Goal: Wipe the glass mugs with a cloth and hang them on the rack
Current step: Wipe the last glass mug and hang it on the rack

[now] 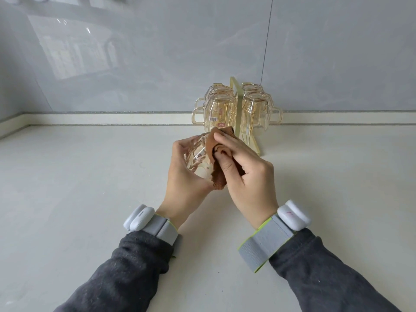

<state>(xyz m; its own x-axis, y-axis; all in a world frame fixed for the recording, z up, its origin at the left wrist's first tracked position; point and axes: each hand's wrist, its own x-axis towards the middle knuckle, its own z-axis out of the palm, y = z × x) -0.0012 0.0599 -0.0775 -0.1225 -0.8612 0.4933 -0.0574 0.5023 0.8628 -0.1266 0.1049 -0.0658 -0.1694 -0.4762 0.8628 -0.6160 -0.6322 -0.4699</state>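
My left hand [182, 183] grips an amber-tinted glass mug [196, 156], held tilted above the counter. My right hand [244, 174] pinches a brown cloth [215, 152] and presses it against the mug's right side; the cloth hides part of the glass. Behind them a thin gold rack [239, 113] stands near the wall. Several glass mugs hang upside down on it: two on the left [219, 110] and two on the right [256, 111], handles pointing outward.
A pale grey counter [90, 188] spreads to the left, right and front of my hands. A low raised ledge [112, 119] runs along the glossy grey wall [157, 52] behind the rack.
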